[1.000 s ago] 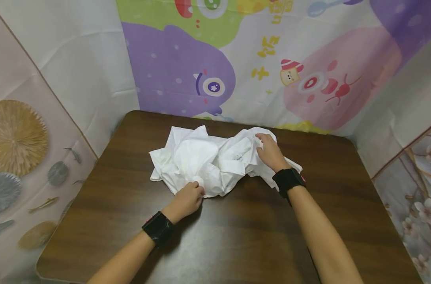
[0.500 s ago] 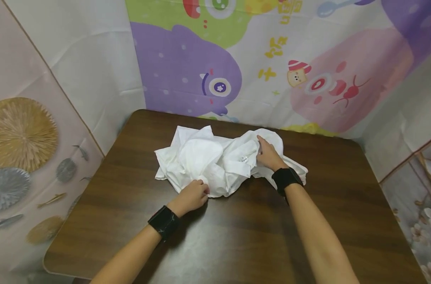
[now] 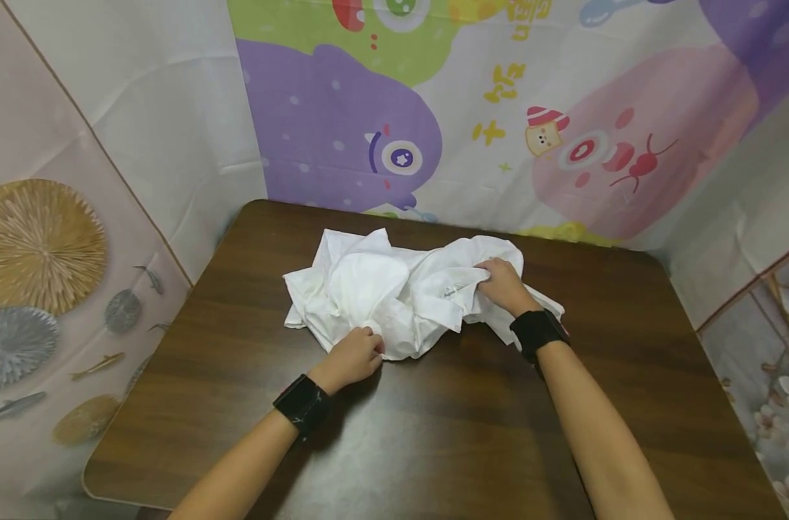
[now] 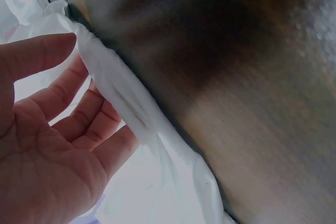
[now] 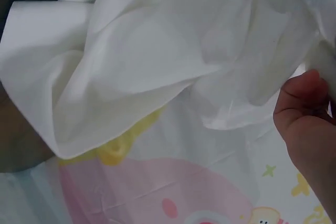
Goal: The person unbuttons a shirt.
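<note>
A crumpled white garment (image 3: 375,289) lies bunched on the brown table; its exact kind cannot be told from the folds. Small dark print (image 3: 454,290) shows on its right part. In the head view my left hand (image 3: 354,354) holds its near edge. In the left wrist view the fingers (image 4: 60,95) curl against a ribbed strip of the fabric, their tips partly hidden. At the garment's right side my right hand (image 3: 503,283) pinches a fold between thumb and fingers and lifts it slightly. The right wrist view shows that hand (image 5: 310,114) at the frame's edge beside loose hanging fabric.
The wooden table (image 3: 433,433) has rounded corners and stretches toward me. Behind it hangs a cartoon-print curtain (image 3: 342,130). Patterned hangings (image 3: 43,289) close in the left and right sides. Black bands (image 3: 302,404) wrap both wrists.
My right hand has reached down into the right part and taken hold of a fold, drawing it slightly right, so the print shows more. The left hand has stayed at the near edge.
</note>
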Action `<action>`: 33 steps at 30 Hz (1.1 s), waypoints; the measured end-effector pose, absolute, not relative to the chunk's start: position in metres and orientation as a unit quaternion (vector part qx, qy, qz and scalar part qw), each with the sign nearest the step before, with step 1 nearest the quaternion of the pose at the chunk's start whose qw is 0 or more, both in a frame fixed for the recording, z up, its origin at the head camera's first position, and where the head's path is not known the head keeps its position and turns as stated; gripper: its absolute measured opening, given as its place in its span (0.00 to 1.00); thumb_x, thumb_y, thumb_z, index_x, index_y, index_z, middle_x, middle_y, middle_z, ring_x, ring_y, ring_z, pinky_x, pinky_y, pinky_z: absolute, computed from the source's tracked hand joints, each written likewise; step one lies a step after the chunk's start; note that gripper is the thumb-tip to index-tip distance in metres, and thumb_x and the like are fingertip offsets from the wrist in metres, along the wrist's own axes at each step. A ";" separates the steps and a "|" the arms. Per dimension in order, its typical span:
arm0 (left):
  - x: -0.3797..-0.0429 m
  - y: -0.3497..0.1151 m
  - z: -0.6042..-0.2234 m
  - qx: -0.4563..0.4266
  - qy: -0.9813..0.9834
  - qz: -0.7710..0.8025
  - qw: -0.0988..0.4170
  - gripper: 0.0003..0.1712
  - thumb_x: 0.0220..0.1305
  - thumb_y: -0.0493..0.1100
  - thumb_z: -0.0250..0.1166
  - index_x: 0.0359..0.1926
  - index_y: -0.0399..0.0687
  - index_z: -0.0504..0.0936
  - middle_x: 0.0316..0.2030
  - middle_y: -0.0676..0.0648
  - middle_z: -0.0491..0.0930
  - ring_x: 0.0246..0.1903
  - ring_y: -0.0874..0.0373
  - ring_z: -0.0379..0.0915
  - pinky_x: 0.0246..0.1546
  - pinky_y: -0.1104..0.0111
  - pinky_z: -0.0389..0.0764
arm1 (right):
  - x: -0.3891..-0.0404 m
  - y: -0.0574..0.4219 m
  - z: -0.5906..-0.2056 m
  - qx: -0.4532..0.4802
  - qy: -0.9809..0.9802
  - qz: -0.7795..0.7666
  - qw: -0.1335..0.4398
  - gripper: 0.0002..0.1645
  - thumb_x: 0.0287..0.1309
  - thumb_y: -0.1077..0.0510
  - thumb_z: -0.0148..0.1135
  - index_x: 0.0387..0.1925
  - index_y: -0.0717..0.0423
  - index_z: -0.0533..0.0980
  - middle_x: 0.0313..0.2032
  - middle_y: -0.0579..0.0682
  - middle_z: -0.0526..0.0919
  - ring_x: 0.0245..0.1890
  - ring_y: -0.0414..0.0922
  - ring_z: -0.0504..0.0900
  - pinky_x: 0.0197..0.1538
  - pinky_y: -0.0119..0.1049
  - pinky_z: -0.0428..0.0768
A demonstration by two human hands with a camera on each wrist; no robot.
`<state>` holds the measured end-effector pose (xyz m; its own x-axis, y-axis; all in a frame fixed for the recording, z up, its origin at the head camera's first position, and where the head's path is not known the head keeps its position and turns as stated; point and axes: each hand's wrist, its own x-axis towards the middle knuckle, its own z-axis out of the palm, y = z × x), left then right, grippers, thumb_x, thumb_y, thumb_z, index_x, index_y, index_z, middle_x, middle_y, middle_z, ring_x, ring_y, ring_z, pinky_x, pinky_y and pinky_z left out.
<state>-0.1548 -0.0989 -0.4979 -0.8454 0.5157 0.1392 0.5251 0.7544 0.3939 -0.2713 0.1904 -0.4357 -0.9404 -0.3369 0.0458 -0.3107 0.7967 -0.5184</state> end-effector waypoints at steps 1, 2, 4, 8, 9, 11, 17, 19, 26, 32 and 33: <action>-0.155 -0.099 -0.498 -0.278 -0.936 -0.214 0.011 0.02 0.53 0.35 0.62 0.27 0.41 0.80 0.26 0.46 0.74 0.29 0.50 0.71 0.34 0.63 0.72 | -0.270 0.191 -0.435 -0.176 0.947 -0.268 0.018 0.20 0.49 0.67 0.53 0.46 0.72 0.76 0.45 0.68 0.78 0.49 0.61 0.73 0.56 0.51 0.68; -0.155 -0.099 -0.497 -0.277 -0.936 -0.214 0.010 0.02 0.53 0.35 0.62 0.28 0.41 0.80 0.26 0.46 0.75 0.30 0.50 0.71 0.35 0.63 0.72 | -0.268 0.192 -0.434 -0.180 0.947 -0.265 0.011 0.18 0.50 0.66 0.54 0.43 0.71 0.78 0.42 0.67 0.79 0.46 0.60 0.74 0.53 0.51 0.69; -0.155 -0.099 -0.495 -0.276 -0.936 -0.217 0.003 0.02 0.53 0.36 0.62 0.28 0.41 0.80 0.26 0.46 0.75 0.30 0.50 0.72 0.35 0.62 0.72 | -0.264 0.194 -0.432 -0.181 0.946 -0.267 0.004 0.15 0.50 0.65 0.56 0.39 0.71 0.79 0.38 0.65 0.79 0.43 0.60 0.75 0.50 0.51 0.69; -0.155 -0.099 -0.491 -0.269 -0.936 -0.226 -0.015 0.03 0.52 0.36 0.62 0.29 0.40 0.81 0.27 0.44 0.76 0.32 0.49 0.72 0.36 0.61 0.72 | -0.257 0.198 -0.424 -0.180 0.943 -0.280 -0.012 0.13 0.49 0.63 0.60 0.36 0.69 0.79 0.36 0.62 0.78 0.40 0.57 0.72 0.46 0.47 0.69; -0.155 -0.099 -0.490 -0.266 -0.936 -0.230 -0.021 0.03 0.52 0.36 0.62 0.29 0.40 0.81 0.27 0.44 0.76 0.32 0.48 0.72 0.37 0.61 0.72 | -0.254 0.198 -0.422 -0.180 0.941 -0.284 -0.018 0.12 0.48 0.63 0.60 0.34 0.69 0.79 0.35 0.62 0.78 0.38 0.56 0.72 0.45 0.45 0.68; -0.156 -0.099 -0.490 -0.260 -0.935 -0.238 -0.030 0.03 0.52 0.36 0.62 0.29 0.40 0.81 0.27 0.44 0.76 0.32 0.48 0.71 0.37 0.61 0.72 | -0.250 0.199 -0.416 -0.181 0.938 -0.295 -0.031 0.11 0.47 0.62 0.62 0.32 0.67 0.79 0.33 0.60 0.77 0.36 0.54 0.70 0.41 0.42 0.66; -0.158 -0.100 -0.487 -0.231 -0.928 -0.293 -0.016 0.05 0.51 0.36 0.64 0.29 0.39 0.77 0.28 0.44 0.70 0.28 0.53 0.67 0.32 0.64 0.71 | -0.229 0.197 -0.395 -0.184 0.922 -0.336 -0.053 0.07 0.45 0.62 0.65 0.27 0.62 0.77 0.31 0.55 0.77 0.35 0.48 0.68 0.40 0.37 0.65; -0.159 -0.100 -0.484 -0.213 -0.924 -0.319 0.006 0.08 0.50 0.36 0.64 0.29 0.39 0.73 0.29 0.44 0.66 0.28 0.53 0.64 0.32 0.64 0.69 | -0.222 0.195 -0.388 -0.192 0.917 -0.344 -0.057 0.06 0.46 0.61 0.65 0.26 0.60 0.77 0.31 0.53 0.77 0.36 0.47 0.68 0.41 0.37 0.67; -0.162 -0.100 -0.454 -0.155 -0.911 -0.370 0.093 0.28 0.43 0.45 0.62 0.47 0.44 0.66 0.48 0.41 0.63 0.46 0.45 0.62 0.43 0.54 0.66 | -0.201 0.185 -0.365 -0.230 0.902 -0.357 -0.081 0.08 0.45 0.63 0.69 0.25 0.58 0.76 0.31 0.50 0.78 0.37 0.45 0.68 0.44 0.40 0.67; -0.167 -0.098 -0.424 -0.228 -0.880 -0.408 0.082 0.44 0.53 0.53 0.63 0.67 0.45 0.55 0.64 0.43 0.62 0.66 0.48 0.55 0.67 0.47 0.46 | -0.190 0.176 -0.350 -0.255 0.890 -0.363 -0.108 0.07 0.48 0.64 0.68 0.27 0.57 0.75 0.32 0.49 0.77 0.38 0.43 0.69 0.42 0.35 0.66; -0.168 -0.098 -0.420 -0.234 -0.879 -0.410 0.071 0.46 0.54 0.55 0.64 0.68 0.45 0.53 0.64 0.44 0.64 0.66 0.50 0.55 0.68 0.48 0.40 | -0.188 0.174 -0.348 -0.257 0.887 -0.367 -0.109 0.07 0.49 0.64 0.68 0.27 0.57 0.75 0.32 0.48 0.76 0.38 0.42 0.69 0.41 0.34 0.66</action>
<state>-0.1678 -0.0978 -0.4205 -0.8806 0.3527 0.3164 0.4691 0.5551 0.6869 -0.1877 0.1741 -0.3476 -0.8435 -0.3768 0.3828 -0.5371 0.5984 -0.5945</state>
